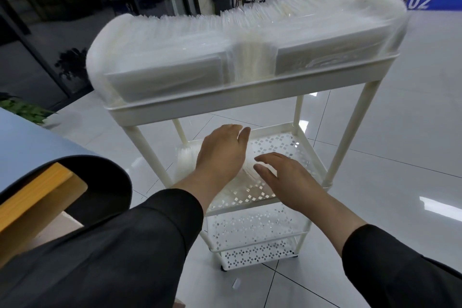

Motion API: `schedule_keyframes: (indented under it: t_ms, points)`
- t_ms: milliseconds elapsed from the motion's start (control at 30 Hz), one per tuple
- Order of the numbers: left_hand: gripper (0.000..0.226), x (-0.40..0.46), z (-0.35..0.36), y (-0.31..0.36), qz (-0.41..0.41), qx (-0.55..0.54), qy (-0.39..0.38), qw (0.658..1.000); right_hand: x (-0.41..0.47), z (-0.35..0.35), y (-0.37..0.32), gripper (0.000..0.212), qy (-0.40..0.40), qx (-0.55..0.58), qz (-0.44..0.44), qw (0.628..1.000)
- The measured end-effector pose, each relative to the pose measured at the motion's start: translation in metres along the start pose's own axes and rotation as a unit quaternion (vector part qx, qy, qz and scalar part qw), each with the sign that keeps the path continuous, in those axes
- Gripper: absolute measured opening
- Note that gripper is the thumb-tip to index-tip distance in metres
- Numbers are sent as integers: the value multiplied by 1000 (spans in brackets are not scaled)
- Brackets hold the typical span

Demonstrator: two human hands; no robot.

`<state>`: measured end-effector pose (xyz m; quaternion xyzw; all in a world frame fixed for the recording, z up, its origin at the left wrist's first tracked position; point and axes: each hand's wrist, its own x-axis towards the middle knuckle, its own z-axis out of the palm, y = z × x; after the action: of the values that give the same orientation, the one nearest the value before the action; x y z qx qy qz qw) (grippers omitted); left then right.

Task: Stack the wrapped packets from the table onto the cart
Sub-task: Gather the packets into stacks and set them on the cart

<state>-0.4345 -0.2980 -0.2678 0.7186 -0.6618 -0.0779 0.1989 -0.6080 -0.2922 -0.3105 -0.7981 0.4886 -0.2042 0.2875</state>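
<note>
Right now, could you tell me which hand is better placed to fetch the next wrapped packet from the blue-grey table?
Probably the left hand: the blue-grey table lies on its side, while the right hand hovers over the white perforated cart shelf, farther away.

Glossy clear-wrapped packets (175, 62) fill a matt cream perforated cart (250, 102) on shiny floor tiles (400, 132).

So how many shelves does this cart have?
3. The top tray is packed full of wrapped packets; the middle shelf sits under both hands, with some packets on it; the bottom shelf is near the floor, partly hidden by the middle one.
</note>
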Motion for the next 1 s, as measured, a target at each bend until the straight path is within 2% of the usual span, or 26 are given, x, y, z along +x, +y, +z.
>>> schedule_keyframes:
  t_ms: [67, 167, 267, 333, 400, 467, 567, 600, 733, 767, 867, 1000]
  points:
    - [45, -20, -5, 6, -3, -42, 3, 999, -5, -5, -5, 41, 16, -5, -7, 1000]
    - [43, -57, -20, 11, -1, -51, 5, 999, -18, -15, -22, 36, 36, -6, -24, 999]
    - [38, -93, -43, 12, -24, -51, -18, 998, -38, -25, -49, 35, 24, -17, -44, 999]
    - [29, -123, -68, 11, -27, -53, -3, 998, -52, -29, -73, 35, 13, -24, -67, 997]
    - [32, -156, -94, 9, -15, -65, 16, 998, -69, -35, -99, 34, 3, -20, -93, 995]
    - [36, -201, -127, 1, 3, -74, 56, 996, -89, -38, -135, 36, -13, -10, -137, 990]
    - [41, -272, -178, -26, 47, -51, 162, 984, -123, -35, -209, 27, -42, -7, -210, 977]
    - [44, -297, -197, -44, 38, -27, 201, 979, -133, -28, -242, 28, -56, -7, -236, 970]
    - [39, -390, -275, -119, -47, 65, 337, 938, -169, 8, -366, 30, -111, 9, -326, 939]
    - [38, -428, -301, -146, -85, 89, 365, 923, -176, 31, -409, 31, -131, 10, -366, 921]
    - [38, -492, -357, -198, -170, 104, 403, 893, -193, 75, -486, 35, -170, 11, -423, 890]
    - [27, -580, -421, -281, -316, 104, 448, 830, -205, 154, -591, 34, -228, -51, -486, 842]
